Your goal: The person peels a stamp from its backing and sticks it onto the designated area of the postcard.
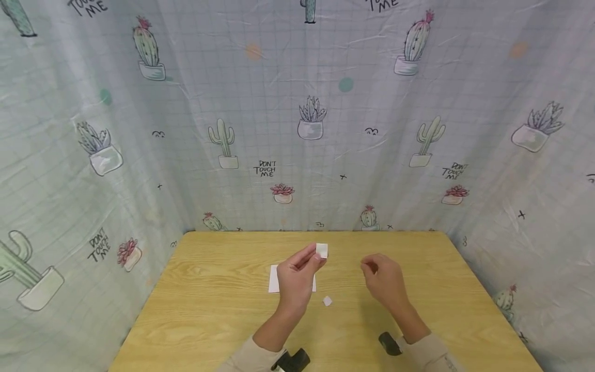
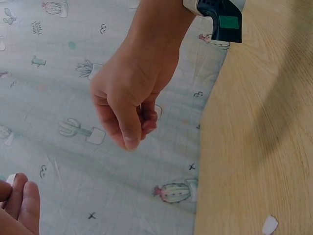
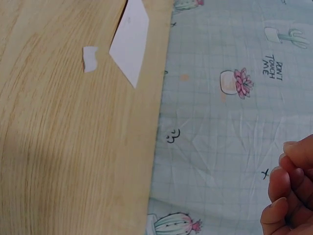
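My left hand [image 1: 296, 281] is raised over the table, pinching a small white square of paper [image 1: 322, 250] between thumb and fingers. In the left wrist view, the fingers and an edge of this paper [image 2: 12, 179] show at the lower left. To the right, my right hand [image 1: 385, 279] hangs in the air apart from it. Its thumb and index fingertips meet and the other fingers curl; I see nothing between them in the right wrist view. Below, a small white paper scrap [image 1: 327, 300] lies on the table. Behind the left hand is a larger white sheet [image 1: 273, 279], partly hidden.
The wooden table [image 1: 209, 299] has a light grain. A cactus-print curtain [image 1: 344, 129] stands along its back and sides. Each wrist carries a dark camera, such as the one by the right sleeve [image 1: 427, 352].
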Available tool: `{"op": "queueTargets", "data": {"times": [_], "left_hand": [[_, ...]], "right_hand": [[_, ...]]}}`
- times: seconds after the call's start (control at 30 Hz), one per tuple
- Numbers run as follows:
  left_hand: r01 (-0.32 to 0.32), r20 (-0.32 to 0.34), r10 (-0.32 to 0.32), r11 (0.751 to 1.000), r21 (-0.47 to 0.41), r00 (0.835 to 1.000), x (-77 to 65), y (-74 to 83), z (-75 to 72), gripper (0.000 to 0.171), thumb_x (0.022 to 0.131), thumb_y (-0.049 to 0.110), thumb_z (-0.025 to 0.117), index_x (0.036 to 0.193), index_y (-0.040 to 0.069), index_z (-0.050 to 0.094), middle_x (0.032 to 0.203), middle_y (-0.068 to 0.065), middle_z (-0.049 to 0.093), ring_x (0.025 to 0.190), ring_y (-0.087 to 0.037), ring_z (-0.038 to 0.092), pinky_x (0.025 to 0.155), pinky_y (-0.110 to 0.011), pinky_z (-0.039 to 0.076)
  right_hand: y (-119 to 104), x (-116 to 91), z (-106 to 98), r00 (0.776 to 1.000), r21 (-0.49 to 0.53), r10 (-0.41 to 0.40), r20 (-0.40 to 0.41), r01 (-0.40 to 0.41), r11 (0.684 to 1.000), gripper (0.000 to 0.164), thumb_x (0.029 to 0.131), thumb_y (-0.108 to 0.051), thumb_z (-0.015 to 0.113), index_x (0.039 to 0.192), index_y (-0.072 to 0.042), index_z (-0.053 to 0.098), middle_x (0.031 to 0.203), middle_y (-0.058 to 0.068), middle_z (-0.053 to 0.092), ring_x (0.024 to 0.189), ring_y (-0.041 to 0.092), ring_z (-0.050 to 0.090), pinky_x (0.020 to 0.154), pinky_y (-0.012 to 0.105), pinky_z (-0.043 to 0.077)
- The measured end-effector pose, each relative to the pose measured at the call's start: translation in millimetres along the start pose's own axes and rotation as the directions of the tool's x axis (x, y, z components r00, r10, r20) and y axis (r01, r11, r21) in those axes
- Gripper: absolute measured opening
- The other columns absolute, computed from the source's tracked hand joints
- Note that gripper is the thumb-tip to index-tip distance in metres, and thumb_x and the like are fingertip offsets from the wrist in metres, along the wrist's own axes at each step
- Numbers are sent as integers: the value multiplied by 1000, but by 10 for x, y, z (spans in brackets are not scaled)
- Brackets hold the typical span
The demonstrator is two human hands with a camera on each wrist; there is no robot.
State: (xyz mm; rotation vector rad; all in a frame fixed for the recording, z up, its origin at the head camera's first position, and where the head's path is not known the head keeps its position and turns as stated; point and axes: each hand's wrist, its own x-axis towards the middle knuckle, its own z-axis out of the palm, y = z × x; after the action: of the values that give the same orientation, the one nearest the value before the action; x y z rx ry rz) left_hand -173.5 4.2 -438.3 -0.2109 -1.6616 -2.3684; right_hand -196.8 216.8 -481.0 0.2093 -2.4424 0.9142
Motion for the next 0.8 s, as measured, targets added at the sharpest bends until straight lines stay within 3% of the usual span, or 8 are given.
{"op": "queueTargets", "data": {"times": [0.27, 0.8], "left_hand": [[43, -9, -44, 998, -43, 999, 1, 26, 26, 30, 94, -7, 69, 123, -15, 69, 111, -35, 71, 86, -9, 78, 86, -30, 64], [59, 15, -59, 998, -8, 998, -13, 9, 45, 30, 96, -3, 69, 124, -12, 69, 109, -30, 73, 85, -9, 78, 86, -29, 64]], "right_hand": [[-77, 16, 3, 997, 97, -66, -50, 71, 993, 9, 85, 6, 78, 85, -3, 75, 75, 3, 69, 68, 4, 54, 58, 21, 47], [-357, 51, 3, 980, 220, -167, -104, 187, 957, 11, 85, 2, 82, 93, -3, 77, 83, 1, 72, 72, 2, 56, 64, 23, 56]]}}
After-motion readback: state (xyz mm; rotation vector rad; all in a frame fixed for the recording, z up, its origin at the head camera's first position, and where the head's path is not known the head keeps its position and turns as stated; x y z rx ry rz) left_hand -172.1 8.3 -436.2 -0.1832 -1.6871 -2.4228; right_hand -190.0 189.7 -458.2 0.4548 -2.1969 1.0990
